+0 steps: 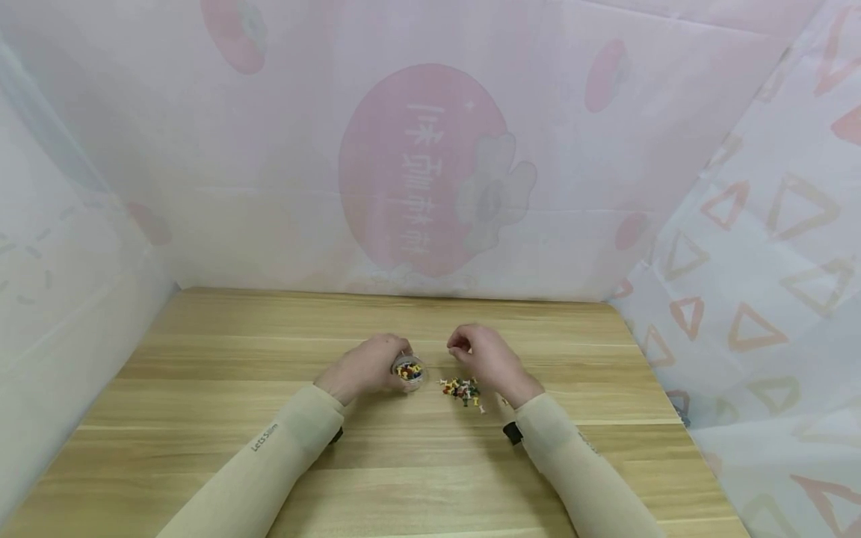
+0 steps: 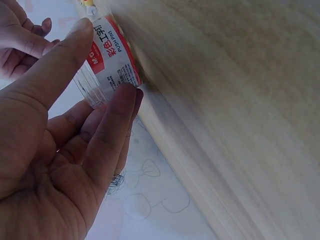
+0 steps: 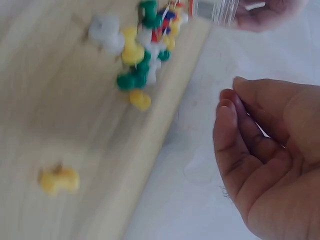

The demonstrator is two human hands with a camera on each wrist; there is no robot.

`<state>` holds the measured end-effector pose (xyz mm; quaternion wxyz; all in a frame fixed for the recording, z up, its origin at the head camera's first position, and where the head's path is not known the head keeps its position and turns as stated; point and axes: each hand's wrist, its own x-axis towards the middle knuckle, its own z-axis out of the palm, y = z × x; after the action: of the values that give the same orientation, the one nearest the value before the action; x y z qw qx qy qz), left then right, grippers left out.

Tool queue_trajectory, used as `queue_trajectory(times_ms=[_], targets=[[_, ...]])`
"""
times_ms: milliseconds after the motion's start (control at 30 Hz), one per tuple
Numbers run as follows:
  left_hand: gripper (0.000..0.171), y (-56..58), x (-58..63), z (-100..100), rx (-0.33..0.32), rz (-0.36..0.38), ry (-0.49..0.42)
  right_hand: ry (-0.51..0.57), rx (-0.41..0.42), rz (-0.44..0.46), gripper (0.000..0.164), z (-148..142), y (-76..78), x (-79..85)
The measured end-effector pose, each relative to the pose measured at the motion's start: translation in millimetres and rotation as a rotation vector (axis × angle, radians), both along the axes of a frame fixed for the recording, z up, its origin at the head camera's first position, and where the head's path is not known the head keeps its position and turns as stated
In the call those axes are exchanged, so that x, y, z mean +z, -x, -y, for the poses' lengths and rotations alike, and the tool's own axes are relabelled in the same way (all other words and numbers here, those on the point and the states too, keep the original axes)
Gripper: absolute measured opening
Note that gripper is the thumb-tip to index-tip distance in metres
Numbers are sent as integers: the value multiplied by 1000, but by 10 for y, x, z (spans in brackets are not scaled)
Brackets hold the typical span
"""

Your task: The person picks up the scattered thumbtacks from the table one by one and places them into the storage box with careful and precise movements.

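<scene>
Sleeves [image 1: 255, 456] nearest. Left hand [image 1: 368, 366] grips push-pin jar [image 2: 114, 57]; right hand [image 1: 492, 360] bunched, can't tell if holding anything. Loose push pins [image 1: 461, 389] lie right of jar; probably light, stiff, slick, sharp: pinch by heads [image 3: 132, 53].

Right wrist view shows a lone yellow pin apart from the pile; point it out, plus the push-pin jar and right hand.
Lone yellow pin [image 3: 59, 178]: right wrist view, mid-body.
Push-pin jar [image 2: 111, 56]: left wrist view, printed label.
Right hand [image 1: 492, 359]: head view, its back.
</scene>
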<state>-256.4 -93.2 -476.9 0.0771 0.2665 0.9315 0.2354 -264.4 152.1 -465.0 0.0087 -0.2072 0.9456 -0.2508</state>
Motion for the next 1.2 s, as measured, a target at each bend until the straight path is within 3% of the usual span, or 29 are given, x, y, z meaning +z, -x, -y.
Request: queue_trajectory(times_ms=[233, 533, 967, 1200], targets=[[49, -17, 21, -3, 11, 4, 11, -131, 19, 4, 6, -119, -29, 91], [47, -22, 39, -6, 7, 18, -10, -312, 199, 47, 8, -235, -69, 98], [46, -17, 35, -10, 7, 18, 5, -371, 244, 29, 10, -213, -111, 9], [49, 14, 14, 64, -59, 9, 14, -380, 237, 16, 9, -183, -134, -5]])
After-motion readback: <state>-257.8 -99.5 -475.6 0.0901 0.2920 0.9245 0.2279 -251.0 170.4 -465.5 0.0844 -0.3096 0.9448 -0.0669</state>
